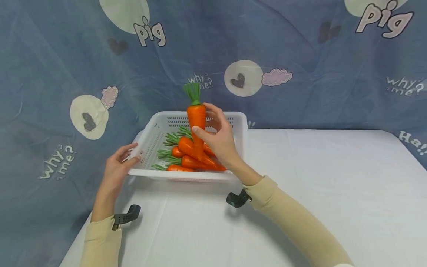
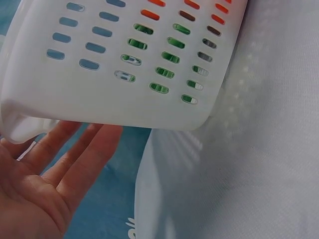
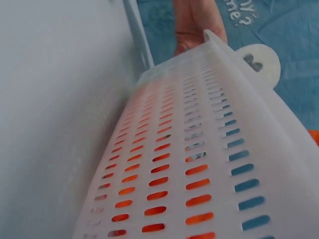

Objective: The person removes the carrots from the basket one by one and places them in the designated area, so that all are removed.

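Observation:
In the head view my right hand (image 1: 218, 139) pinches an orange toy-like carrot (image 1: 196, 115) between thumb and fingers. The carrot stands upright over the basket, its green top up and its tip down among the others. A white plastic basket (image 1: 186, 175) with slotted walls holds several more carrots (image 1: 191, 163), their green tops toward the left. At the basket's left end my left hand (image 1: 121, 163) grips the rim, thumb over it. In the left wrist view the fingers of my left hand (image 2: 60, 174) reach along the outside of the end wall.
The basket stands at the back left of a table with a white cloth (image 1: 317, 185). Behind it hangs a blue printed curtain (image 1: 200, 48). Dark wrist mounts (image 1: 128, 215) show on both wrists, close above the table.

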`<state>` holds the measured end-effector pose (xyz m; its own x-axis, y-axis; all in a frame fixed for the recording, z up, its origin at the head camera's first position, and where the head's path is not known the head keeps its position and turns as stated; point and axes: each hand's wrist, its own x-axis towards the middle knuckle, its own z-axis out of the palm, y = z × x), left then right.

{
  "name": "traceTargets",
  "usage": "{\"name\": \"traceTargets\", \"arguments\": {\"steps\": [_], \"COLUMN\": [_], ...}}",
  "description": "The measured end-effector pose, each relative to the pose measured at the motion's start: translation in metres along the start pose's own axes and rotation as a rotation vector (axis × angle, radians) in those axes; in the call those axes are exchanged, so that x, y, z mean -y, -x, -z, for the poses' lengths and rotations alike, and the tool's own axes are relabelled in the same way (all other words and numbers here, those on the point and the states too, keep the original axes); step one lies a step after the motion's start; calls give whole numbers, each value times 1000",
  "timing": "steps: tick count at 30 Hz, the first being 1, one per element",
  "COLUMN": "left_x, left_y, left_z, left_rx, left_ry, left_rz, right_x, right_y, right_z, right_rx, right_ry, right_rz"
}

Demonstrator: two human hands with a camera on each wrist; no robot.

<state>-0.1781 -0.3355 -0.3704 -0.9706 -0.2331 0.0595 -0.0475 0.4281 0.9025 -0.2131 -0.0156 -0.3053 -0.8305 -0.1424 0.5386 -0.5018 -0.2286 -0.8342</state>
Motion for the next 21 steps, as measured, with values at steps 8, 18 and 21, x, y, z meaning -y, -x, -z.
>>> {"name": "traceTargets", "arguments": {"steps": [8,18,21], "left_x": [-3,1,1], "left_y": [1,-1,0], "left_z": [1,1,1], "left_rx": [-6,2,4], "left_ry": [27,4,7], "left_rz": [8,18,11], "right_x": [-24,-18,-17], "right_y": [-6,2,8], "right_z": [19,38,42], "right_rx": [-67,-37,15], "right_ry": [-78,-63,5], "right_rz": [-135,-179,-152]}}
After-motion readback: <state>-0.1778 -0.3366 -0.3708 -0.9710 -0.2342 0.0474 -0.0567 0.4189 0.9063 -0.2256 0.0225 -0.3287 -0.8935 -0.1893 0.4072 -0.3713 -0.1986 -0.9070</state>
